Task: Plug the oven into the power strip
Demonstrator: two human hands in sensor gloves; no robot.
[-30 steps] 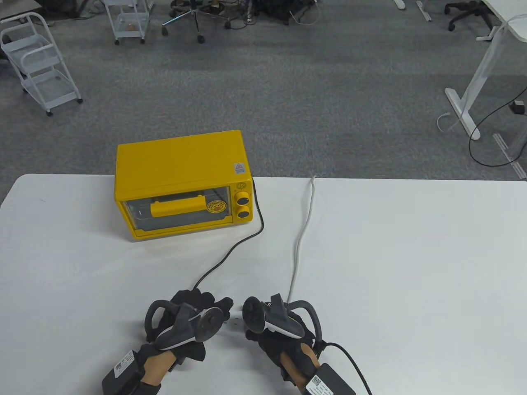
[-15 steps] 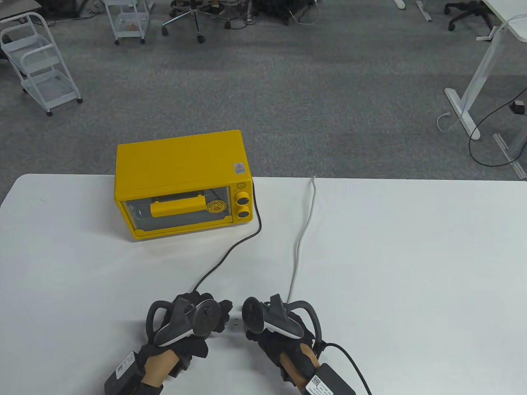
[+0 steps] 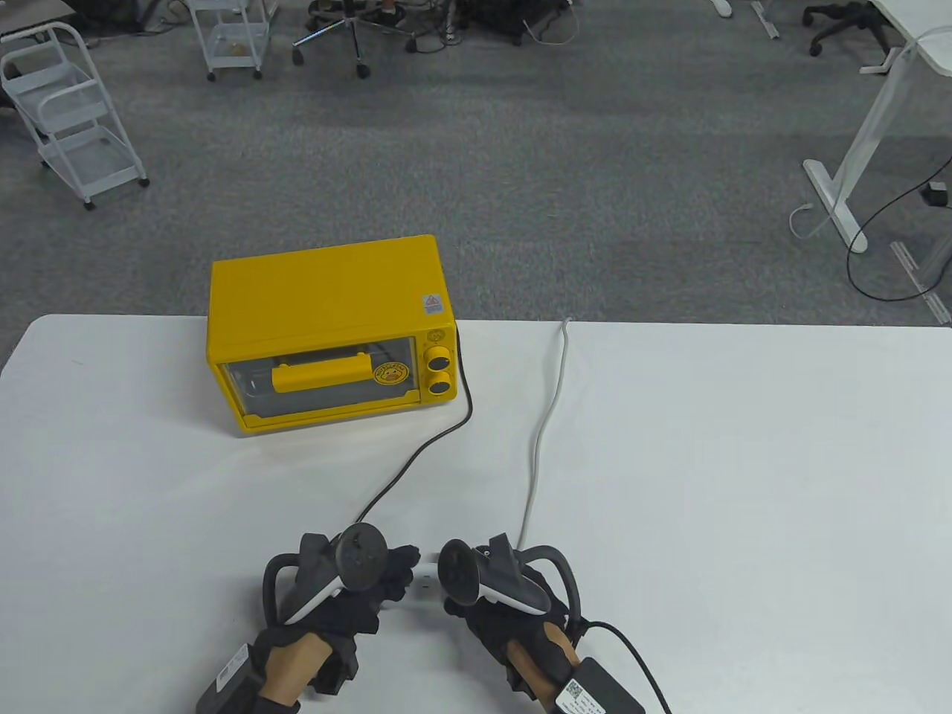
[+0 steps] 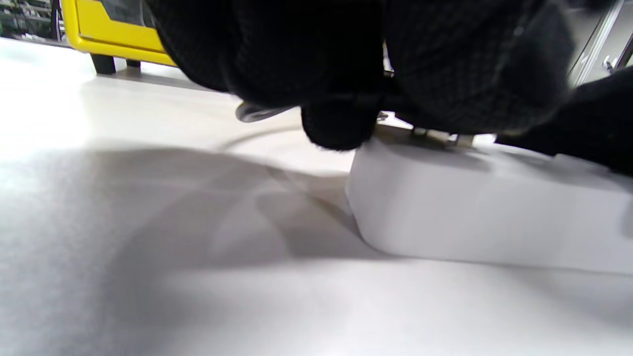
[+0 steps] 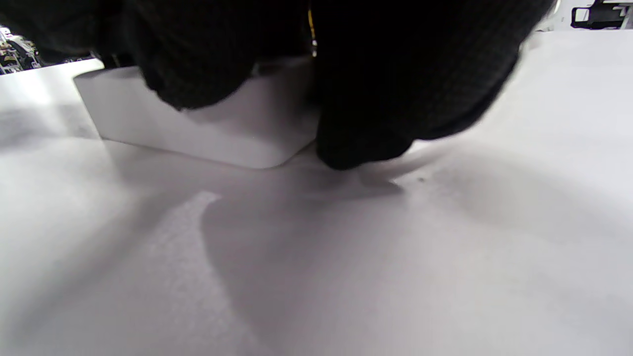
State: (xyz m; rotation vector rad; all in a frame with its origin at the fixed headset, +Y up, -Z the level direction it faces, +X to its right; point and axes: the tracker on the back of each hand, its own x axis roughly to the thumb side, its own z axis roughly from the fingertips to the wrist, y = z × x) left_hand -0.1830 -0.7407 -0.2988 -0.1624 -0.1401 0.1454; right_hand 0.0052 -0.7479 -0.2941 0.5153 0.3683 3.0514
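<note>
**Plug at the socket, strip braced from the right**

The yellow oven (image 3: 331, 335) stands at the far left of the white table (image 3: 744, 483), and its black cord (image 3: 416, 454) runs down toward the person, ending under the left hand (image 3: 349, 587). That hand is curled over something at the top face of the white power strip (image 4: 474, 217); in the left wrist view metal prongs show just above the strip's surface, so it is most likely holding the oven's plug, though the plug body itself is hidden by the glove. Just to the right, the right hand (image 3: 506, 602) rests on the strip's other end, fingers (image 5: 366, 133) draped over its edge and touching the table; how tightly it grips I cannot tell. The strip's pale cable (image 3: 543, 431) leads away toward the table's far edge.

By my judgement the strip is light, rigid plastic and will slide on the smooth tabletop, so it needs pinning down. The plug is stiff and should be held by its body, not the limp cord, and pushed straight in.
</note>
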